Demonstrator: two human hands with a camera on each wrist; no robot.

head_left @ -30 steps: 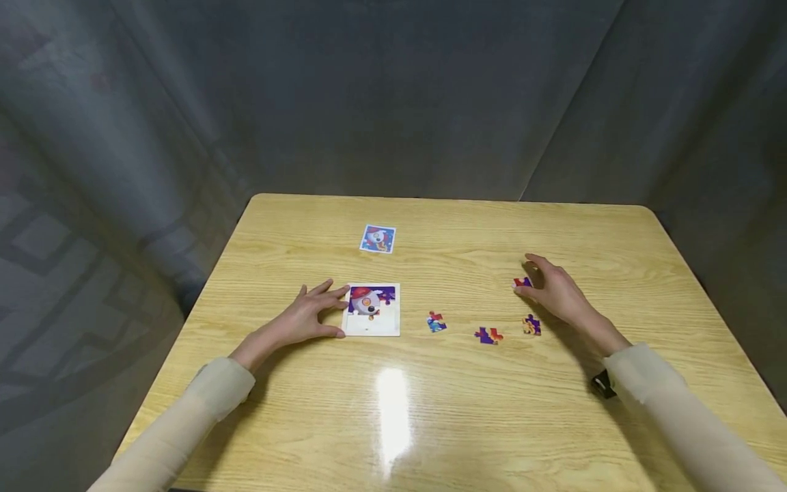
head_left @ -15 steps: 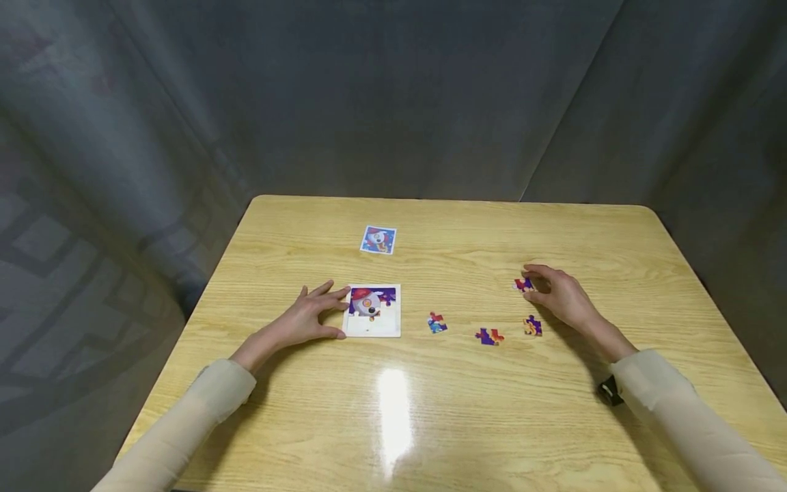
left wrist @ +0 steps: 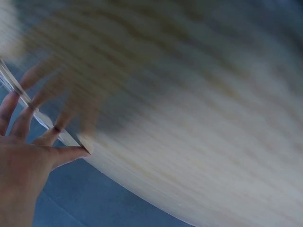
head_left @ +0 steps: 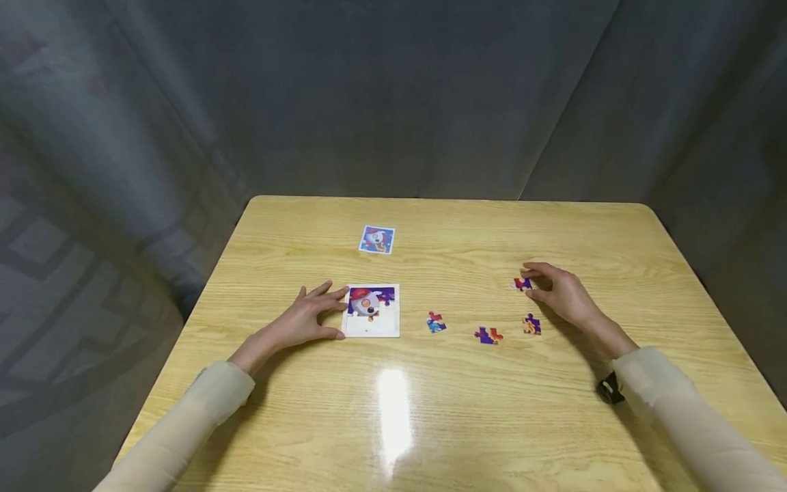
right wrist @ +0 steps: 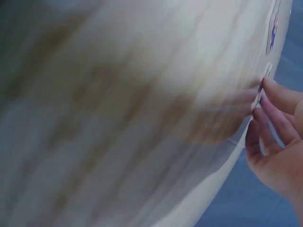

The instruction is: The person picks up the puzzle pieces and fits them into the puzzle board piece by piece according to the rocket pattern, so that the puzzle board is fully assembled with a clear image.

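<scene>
The left hand (head_left: 302, 318) rests with spread fingers against the left edge of a white puzzle tray (head_left: 371, 329); its fingertips touch that edge in the left wrist view too. Joined pieces with a dog's face (head_left: 366, 304) fill the tray's upper part. At the right, the right hand (head_left: 567, 298) pinches a red and purple piece (head_left: 522, 284) between thumb and fingers, at table level. Also in the right wrist view, the right hand (right wrist: 279, 137) has its fingertips on a thin piece (right wrist: 258, 97).
Loose pieces lie between tray and right hand: a red and blue one (head_left: 436, 322), a purple and red one (head_left: 488, 335), and a purple and orange one (head_left: 531, 324). A small picture card (head_left: 377, 240) lies behind the tray on the wooden table (head_left: 307, 410).
The right hand has come down a little toward the near side and its thumb and fingers have closed on the red and purple piece. The left hand has stayed at the tray.
</scene>
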